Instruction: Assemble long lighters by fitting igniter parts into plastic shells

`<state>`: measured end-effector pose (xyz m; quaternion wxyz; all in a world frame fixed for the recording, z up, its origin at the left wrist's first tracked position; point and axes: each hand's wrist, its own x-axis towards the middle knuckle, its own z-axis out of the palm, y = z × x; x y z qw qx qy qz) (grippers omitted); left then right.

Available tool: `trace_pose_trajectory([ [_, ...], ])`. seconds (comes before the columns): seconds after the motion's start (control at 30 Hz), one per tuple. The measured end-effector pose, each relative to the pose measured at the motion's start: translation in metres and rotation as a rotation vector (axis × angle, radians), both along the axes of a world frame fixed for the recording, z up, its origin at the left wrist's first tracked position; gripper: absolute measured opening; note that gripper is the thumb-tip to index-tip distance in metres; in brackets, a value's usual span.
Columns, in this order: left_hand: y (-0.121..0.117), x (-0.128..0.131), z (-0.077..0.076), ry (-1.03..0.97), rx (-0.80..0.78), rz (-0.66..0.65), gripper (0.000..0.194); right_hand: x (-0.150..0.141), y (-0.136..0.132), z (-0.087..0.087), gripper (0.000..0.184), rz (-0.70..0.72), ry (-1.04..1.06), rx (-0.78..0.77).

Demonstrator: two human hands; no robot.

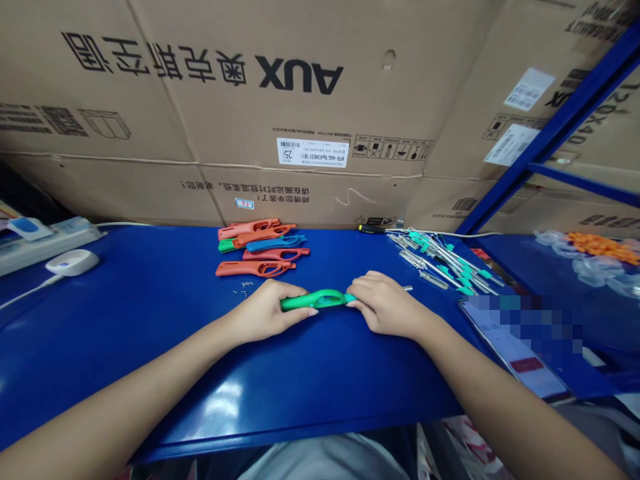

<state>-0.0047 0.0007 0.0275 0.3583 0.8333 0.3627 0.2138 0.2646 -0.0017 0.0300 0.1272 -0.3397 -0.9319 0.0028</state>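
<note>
A green plastic lighter shell (pixel 320 299) lies across the middle of the blue table (pixel 150 313), held at both ends. My left hand (pixel 270 310) is closed round its left end. My right hand (pixel 385 303) is closed round its right end, where a thin metal tube (pixel 407 289) sticks out past the fingers. Just behind my hands lies a pile of orange, blue and green shells (pixel 263 250). Tiny metal bits (pixel 244 288) lie between that pile and my left hand.
A heap of metal tubes with teal fittings (pixel 440 260) lies at the right rear. A phone (pixel 515 340) sits at the right front. A white power strip (pixel 45 240) and small white device (pixel 73 261) are at far left. Cardboard boxes (pixel 300 100) wall the back.
</note>
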Motion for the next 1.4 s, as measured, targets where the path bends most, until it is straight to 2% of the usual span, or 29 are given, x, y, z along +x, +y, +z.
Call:
trace_pose_trajectory([
  [0.1, 0.001, 0.001, -0.004, -0.033, -0.15, 0.015, 0.038, -0.001, -0.001, 0.001, 0.021, -0.006, -0.017, 0.012],
  [0.17, 0.0, 0.002, -0.005, -0.034, -0.15, 0.013, 0.039, -0.001, -0.002, 0.002, 0.02, -0.012, -0.031, -0.012],
  [0.27, -0.002, 0.002, -0.005, 0.012, -0.004, -0.001, 0.037, -0.003, -0.004, 0.003, 0.019, -0.008, -0.044, -0.072],
  [0.47, -0.006, 0.0, 0.001, 0.092, 0.315, -0.107, 0.026, -0.003, -0.002, 0.0, 0.019, 0.03, 0.046, -0.163],
  [0.63, -0.008, -0.005, 0.004, 0.224, 0.482, -0.113, 0.028, -0.005, -0.002, -0.005, 0.02, 0.035, 0.121, -0.202],
  [0.73, -0.007, -0.007, 0.006, 0.305, 0.536, -0.111, 0.028, -0.008, -0.002, -0.012, 0.019, 0.015, 0.115, -0.169],
  [0.93, 0.005, -0.012, 0.009, 0.327, 0.553, -0.049, 0.022, -0.014, 0.008, -0.022, 0.012, -0.064, 0.18, -0.097],
  [1.13, 0.007, -0.011, 0.01, 0.325, 0.586, 0.038, 0.035, -0.005, 0.011, -0.007, 0.006, -0.189, 0.252, -0.137],
  [1.4, 0.002, -0.007, 0.001, 0.372, 0.52, 0.045, 0.03, 0.012, 0.014, 0.007, 0.003, -0.206, 0.131, -0.147],
])
